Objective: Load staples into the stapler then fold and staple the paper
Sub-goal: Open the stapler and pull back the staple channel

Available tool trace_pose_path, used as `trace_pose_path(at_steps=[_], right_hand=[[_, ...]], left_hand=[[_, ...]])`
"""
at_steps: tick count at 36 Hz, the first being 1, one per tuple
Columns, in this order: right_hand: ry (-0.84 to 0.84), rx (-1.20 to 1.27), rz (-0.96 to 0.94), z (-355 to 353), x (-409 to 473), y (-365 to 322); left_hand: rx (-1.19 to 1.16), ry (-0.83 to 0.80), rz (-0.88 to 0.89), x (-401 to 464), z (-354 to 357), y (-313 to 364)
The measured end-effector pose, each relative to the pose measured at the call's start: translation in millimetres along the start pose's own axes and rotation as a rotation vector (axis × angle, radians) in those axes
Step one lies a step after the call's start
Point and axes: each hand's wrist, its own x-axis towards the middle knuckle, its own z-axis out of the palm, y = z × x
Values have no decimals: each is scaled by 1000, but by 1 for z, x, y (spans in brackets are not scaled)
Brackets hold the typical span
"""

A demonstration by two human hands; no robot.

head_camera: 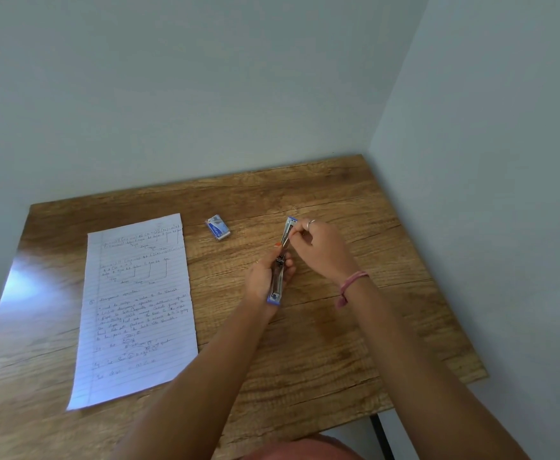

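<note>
Small silver metal stapler with blue ends [280, 270], swung open lengthwise, held above the brown wood-grain worktop [321, 327]; left hand [265, 277] wrapped around its lower half, right hand [318, 245] pinching at the upper channel. Handwritten lined paper sheet [136, 310] lies flat at left, small blue staple box [218, 227] beyond. Pale walls meet in a corner.

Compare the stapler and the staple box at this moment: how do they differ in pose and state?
The stapler is held above the table, swung open and long; the staple box lies flat on the table, small and untouched. The left hand grips the stapler while the right hand works at its far end; no hand touches the box. Both show blue.
</note>
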Motion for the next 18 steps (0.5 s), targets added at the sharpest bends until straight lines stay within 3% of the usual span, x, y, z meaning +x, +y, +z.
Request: trace_pose_path(at_steps=[7, 18], right_hand=[[-14, 364, 13, -3, -17, 3], [10, 313, -40, 5, -29, 14]], left_hand=[[14, -21, 4, 3, -3, 0], [66, 50, 43, 0, 0, -3]])
